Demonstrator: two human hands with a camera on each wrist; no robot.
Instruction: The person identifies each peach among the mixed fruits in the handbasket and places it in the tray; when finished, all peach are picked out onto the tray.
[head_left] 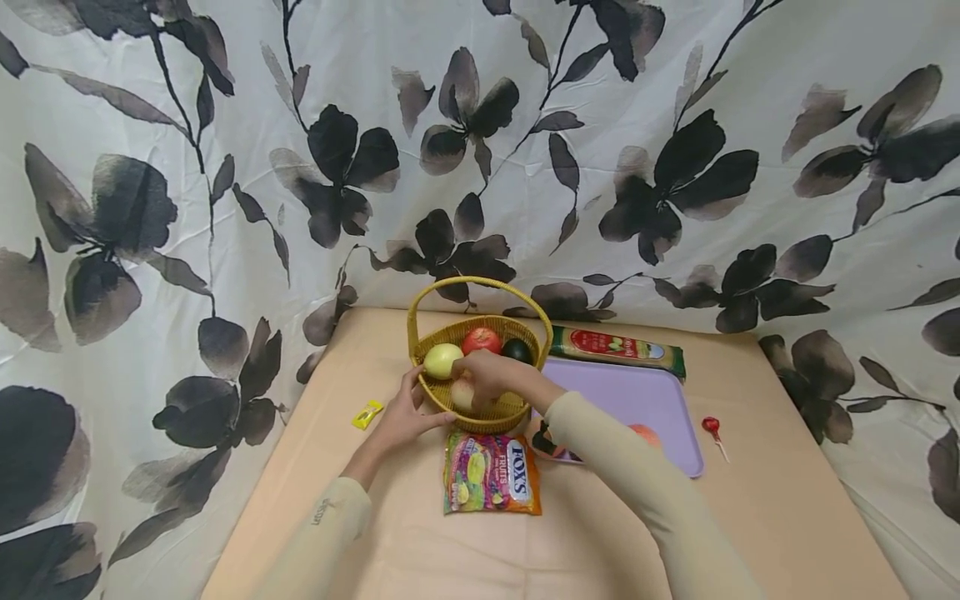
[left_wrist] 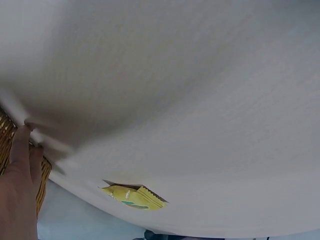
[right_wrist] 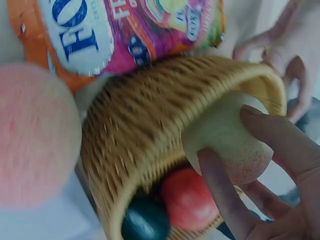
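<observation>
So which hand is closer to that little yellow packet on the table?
Left. The left hand rests against the basket rim, just right of the yellow packet. The right hand is farther off, inside the basket holding a peach.

At the centre of the frame your right hand [head_left: 486, 377] grips a pale peach [head_left: 462, 393] inside the wicker basket [head_left: 480, 414], beside a red apple [head_left: 482, 340]. Your left hand [head_left: 403, 415] touches the basket's left rim. Below it a candy bag [head_left: 491, 472] lies on the worktop [head_left: 757, 500].
</observation>
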